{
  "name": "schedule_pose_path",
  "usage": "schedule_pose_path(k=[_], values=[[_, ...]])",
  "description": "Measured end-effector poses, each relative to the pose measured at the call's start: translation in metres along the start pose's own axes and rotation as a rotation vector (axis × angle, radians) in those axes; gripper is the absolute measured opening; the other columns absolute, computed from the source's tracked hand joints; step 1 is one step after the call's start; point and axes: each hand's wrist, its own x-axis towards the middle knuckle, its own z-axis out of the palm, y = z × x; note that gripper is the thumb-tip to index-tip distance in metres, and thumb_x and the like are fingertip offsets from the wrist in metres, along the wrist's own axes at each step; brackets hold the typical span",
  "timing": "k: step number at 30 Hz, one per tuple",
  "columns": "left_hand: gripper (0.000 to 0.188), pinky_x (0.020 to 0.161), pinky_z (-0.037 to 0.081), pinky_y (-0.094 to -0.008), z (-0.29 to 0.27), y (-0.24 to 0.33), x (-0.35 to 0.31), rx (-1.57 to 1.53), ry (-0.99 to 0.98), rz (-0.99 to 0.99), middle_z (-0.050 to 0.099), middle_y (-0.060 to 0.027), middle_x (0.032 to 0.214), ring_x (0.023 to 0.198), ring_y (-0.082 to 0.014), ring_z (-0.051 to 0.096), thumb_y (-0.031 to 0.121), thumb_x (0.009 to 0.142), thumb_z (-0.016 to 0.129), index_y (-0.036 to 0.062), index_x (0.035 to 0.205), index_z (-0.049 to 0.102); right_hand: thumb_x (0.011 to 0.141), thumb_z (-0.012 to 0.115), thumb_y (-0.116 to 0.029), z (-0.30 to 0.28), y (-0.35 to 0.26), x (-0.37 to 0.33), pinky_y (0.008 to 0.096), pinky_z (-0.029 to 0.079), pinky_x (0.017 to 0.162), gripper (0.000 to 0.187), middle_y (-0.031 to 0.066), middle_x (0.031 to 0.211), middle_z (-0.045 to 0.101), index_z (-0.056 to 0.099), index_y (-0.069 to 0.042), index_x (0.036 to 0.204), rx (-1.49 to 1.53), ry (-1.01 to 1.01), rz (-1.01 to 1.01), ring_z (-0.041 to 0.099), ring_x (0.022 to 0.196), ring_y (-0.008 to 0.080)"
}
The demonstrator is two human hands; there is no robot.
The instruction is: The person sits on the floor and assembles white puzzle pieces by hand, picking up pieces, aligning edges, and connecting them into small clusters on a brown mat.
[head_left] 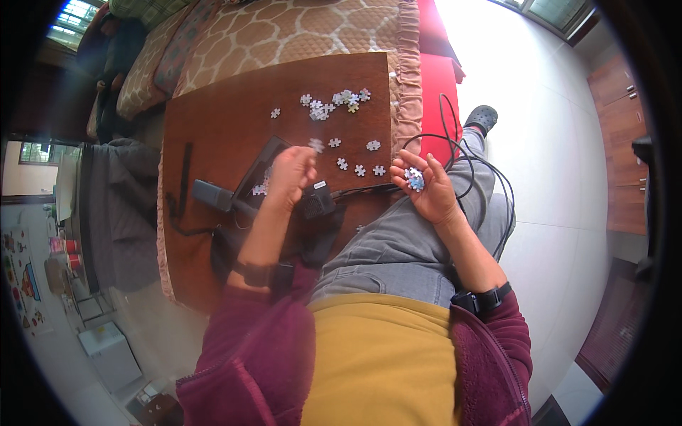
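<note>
My left hand point(290, 176) hovers over the brown wooden table with its fingers curled together, smeared by motion. At its fingertips is a blurred jigsaw piece point(316, 145). My right hand point(435, 195) is turned palm up at the table's right edge, fingers cupped around several jigsaw pieces point(414, 179). Beyond the left hand, a loose cluster of pale jigsaw pieces point(320, 108) lies on the table. Single pieces are spread nearer, among them one jigsaw piece point(360, 170) between the hands. Partly hidden behind my left hand, a dark tray point(273, 150) has pieces point(261, 189) in it.
A black box-shaped device point(318, 201) and a grey-blue case point(212, 195) sit near my left forearm. Black cables point(455, 135) loop past my right hand and over my leg. The wooden table point(220, 128) rests on a patterned, frilled cover point(284, 28). Another person point(117, 64) is at the far left.
</note>
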Motion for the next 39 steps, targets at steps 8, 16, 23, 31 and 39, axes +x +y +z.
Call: schedule_pose_path(k=[8, 16, 23, 31, 39], values=[[0.013, 0.049, 0.050, -0.0319, 0.030, -0.033, 0.015, 0.966, 0.044, 0.186, 0.065, -0.0100, 0.063, 0.049, -0.0170, 0.061, 0.011, 0.081, 0.061, 0.0015, 0.073, 0.063, 0.100, 0.043, -0.044, -0.001, -0.001, -0.001, 0.0377, 0.052, 0.095, 0.058, 0.0180, 0.119, 0.059, 0.047, 0.005, 0.132, 0.012, 0.000, 0.010, 0.062, 0.108, 0.0274], [0.015, 0.067, 0.055, -0.0405, 0.036, -0.043, 0.033, 1.430, 0.156, 0.368, 0.069, -0.0159, 0.074, 0.068, -0.0324, 0.068, 0.015, 0.081, 0.061, 0.0027, 0.078, 0.068, 0.101, 0.043, -0.042, -0.003, -0.001, 0.000, 0.0387, 0.052, 0.095, 0.057, 0.0174, 0.120, 0.060, 0.047, 0.005, 0.134, 0.026, -0.022, 0.008, 0.063, 0.107, 0.0275], [0.018, 0.077, 0.054, -0.0432, 0.033, -0.020, 0.027, 1.370, 0.173, 0.413, 0.070, -0.0178, 0.085, 0.082, -0.0357, 0.068, 0.019, 0.080, 0.065, 0.0055, 0.091, 0.071, 0.101, 0.041, -0.042, -0.002, 0.000, 0.000, 0.0364, 0.052, 0.094, 0.058, 0.0176, 0.118, 0.059, 0.046, 0.005, 0.134, 0.023, -0.014, 0.006, 0.063, 0.106, 0.0263], [0.018, 0.074, 0.054, -0.0394, 0.010, 0.034, 0.065, 1.305, 0.297, 0.667, 0.070, -0.0140, 0.087, 0.082, -0.0287, 0.068, 0.019, 0.080, 0.069, 0.0071, 0.094, 0.069, 0.101, 0.041, -0.042, 0.000, 0.000, 0.000, 0.0364, 0.052, 0.093, 0.057, 0.0170, 0.119, 0.059, 0.045, 0.005, 0.134, 0.013, 0.001, 0.012, 0.062, 0.106, 0.0262], [0.032, 0.071, 0.052, -0.0419, 0.028, 0.013, 0.101, 1.288, 0.395, 0.758, 0.066, -0.0125, 0.082, 0.078, -0.0317, 0.065, 0.022, 0.078, 0.077, 0.0031, 0.100, 0.063, 0.101, 0.042, -0.043, 0.000, -0.001, -0.001, 0.0357, 0.052, 0.092, 0.058, 0.0166, 0.119, 0.059, 0.046, 0.004, 0.134, 0.014, 0.024, 0.018, 0.063, 0.105, 0.0257]])
